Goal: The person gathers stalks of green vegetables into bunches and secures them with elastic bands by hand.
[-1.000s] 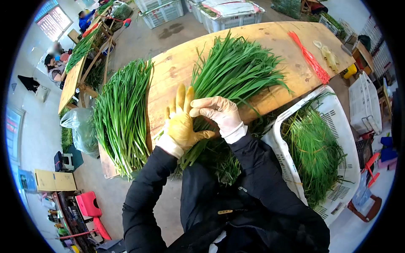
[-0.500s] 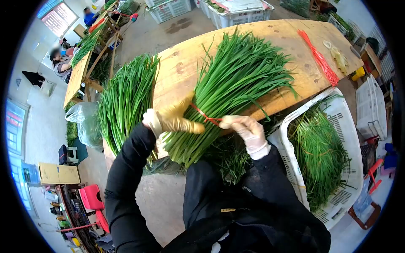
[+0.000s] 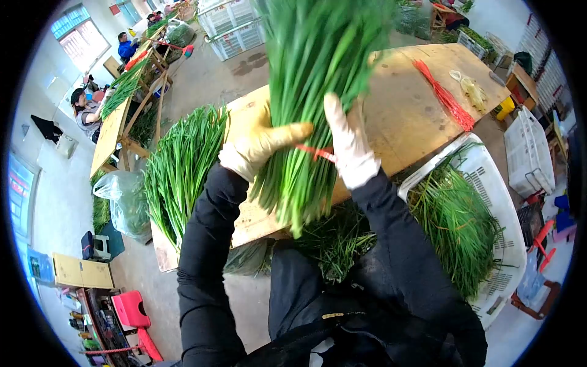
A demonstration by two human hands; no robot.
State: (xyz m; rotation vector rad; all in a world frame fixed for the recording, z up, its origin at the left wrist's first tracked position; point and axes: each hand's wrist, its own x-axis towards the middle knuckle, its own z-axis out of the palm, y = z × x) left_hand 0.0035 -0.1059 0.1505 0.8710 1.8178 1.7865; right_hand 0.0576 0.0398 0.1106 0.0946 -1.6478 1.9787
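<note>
A large bundle of green stalks [image 3: 318,67] is held upright above the wooden table [image 3: 409,92], its leafy top blurred. A red tie [image 3: 317,152] crosses its lower part. My left hand [image 3: 260,137], in a yellowish glove, grips the bundle's left side with the thumb across the front. On the right side, my right hand [image 3: 351,140], in a pale glove, is closed round the bundle beside the tie, thumb pointing up. Another pile of green stalks [image 3: 186,165] lies at the table's left end.
Red ties [image 3: 443,95] and a yellowish glove [image 3: 469,90] lie on the table's right part. A white crate [image 3: 512,235] with greens stands at my right. A plastic bag [image 3: 125,199] is at the left. People [image 3: 126,48] sit at a far table.
The bundle has risen off the table and turned more upright, with the red tie round it. Both my hands have moved up and now clasp its sides.
</note>
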